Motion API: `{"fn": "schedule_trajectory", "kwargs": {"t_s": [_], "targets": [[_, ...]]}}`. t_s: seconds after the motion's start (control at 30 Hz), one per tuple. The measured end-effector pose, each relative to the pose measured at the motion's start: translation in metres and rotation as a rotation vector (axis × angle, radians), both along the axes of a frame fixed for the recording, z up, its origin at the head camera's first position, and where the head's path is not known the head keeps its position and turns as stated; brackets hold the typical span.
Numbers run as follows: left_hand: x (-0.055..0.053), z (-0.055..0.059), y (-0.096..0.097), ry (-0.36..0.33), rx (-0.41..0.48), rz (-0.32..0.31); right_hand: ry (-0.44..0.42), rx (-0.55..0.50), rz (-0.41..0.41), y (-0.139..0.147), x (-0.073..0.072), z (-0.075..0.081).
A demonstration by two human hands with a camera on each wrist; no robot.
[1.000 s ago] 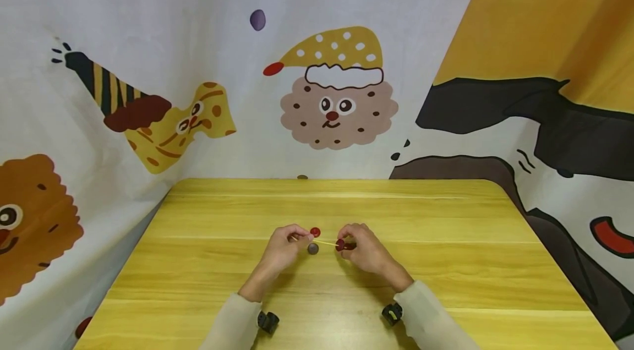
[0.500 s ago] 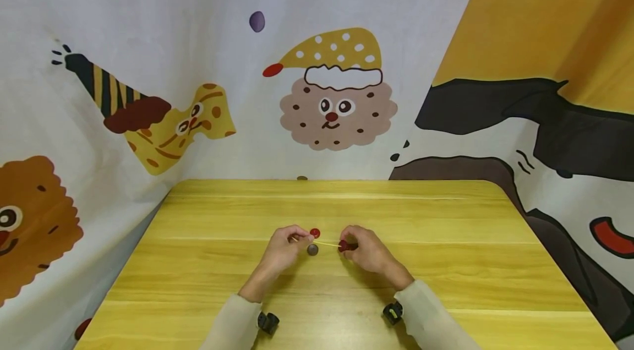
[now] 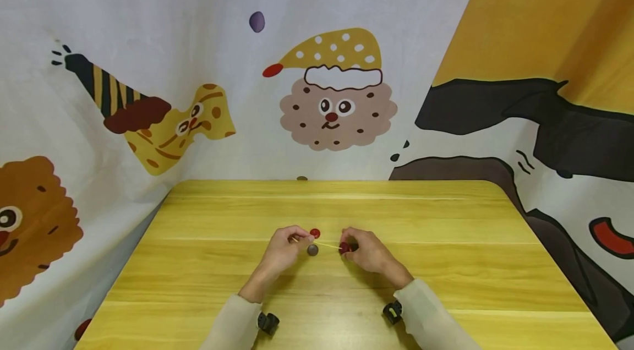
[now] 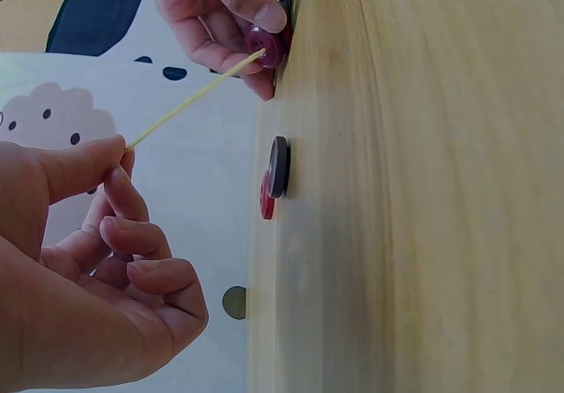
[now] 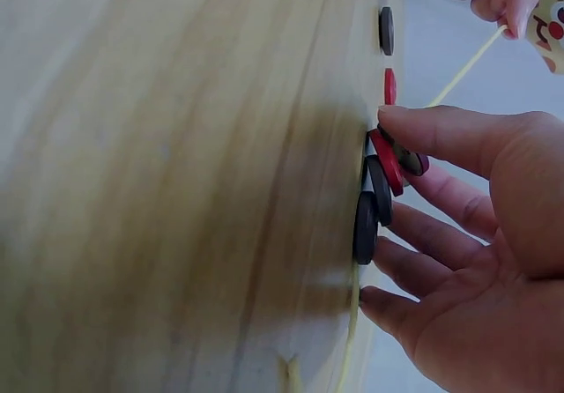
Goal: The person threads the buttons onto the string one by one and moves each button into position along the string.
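Note:
My left hand (image 3: 284,251) pinches a thin yellow string (image 4: 189,102) between thumb and index finger, the other fingers curled. Taut, the string runs across to a maroon button (image 4: 267,48) and enters at its face. Thumb and fingers of my right hand (image 3: 369,251) hold this button close over the table. Behind it, a red button (image 5: 388,162) and dark buttons (image 5: 364,227) lean in a row against the right fingers, with string trailing beyond them. Between the hands lie a loose red button (image 3: 315,233) and a loose dark grey button (image 3: 312,250).
The wooden table (image 3: 317,295) spreads around both hands. A cartoon-printed cloth (image 3: 223,146) hangs behind it and along its sides. Near the right hand, a yellow string end (image 5: 289,371) lies on the tabletop.
My right hand has shifted slightly right and toward me with the maroon button, and the stretch of string between the hands is a little longer. The left hand has barely moved.

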State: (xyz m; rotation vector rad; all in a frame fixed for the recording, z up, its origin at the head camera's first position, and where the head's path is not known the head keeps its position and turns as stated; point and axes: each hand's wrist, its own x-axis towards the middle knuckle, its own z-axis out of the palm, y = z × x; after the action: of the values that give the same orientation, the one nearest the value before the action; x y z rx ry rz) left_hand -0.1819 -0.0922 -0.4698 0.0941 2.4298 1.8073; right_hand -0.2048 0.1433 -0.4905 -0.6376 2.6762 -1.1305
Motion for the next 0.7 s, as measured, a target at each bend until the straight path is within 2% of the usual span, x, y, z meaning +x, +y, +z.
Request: {"fn": "schedule_trajectory", "kwargs": {"t_s": [0.47,0.7], "targets": [[0.0,0.0011,-0.0008,-0.011,0.005,-0.007,0.002,0.046,-0.016,-0.0011,-0.0014,-0.0028],[-0.0008,-0.0019,-0.0022,-0.013,-0.018,-0.017,-0.011,0.035,-0.018,-0.0011,0.0004,-0.0011]]}}
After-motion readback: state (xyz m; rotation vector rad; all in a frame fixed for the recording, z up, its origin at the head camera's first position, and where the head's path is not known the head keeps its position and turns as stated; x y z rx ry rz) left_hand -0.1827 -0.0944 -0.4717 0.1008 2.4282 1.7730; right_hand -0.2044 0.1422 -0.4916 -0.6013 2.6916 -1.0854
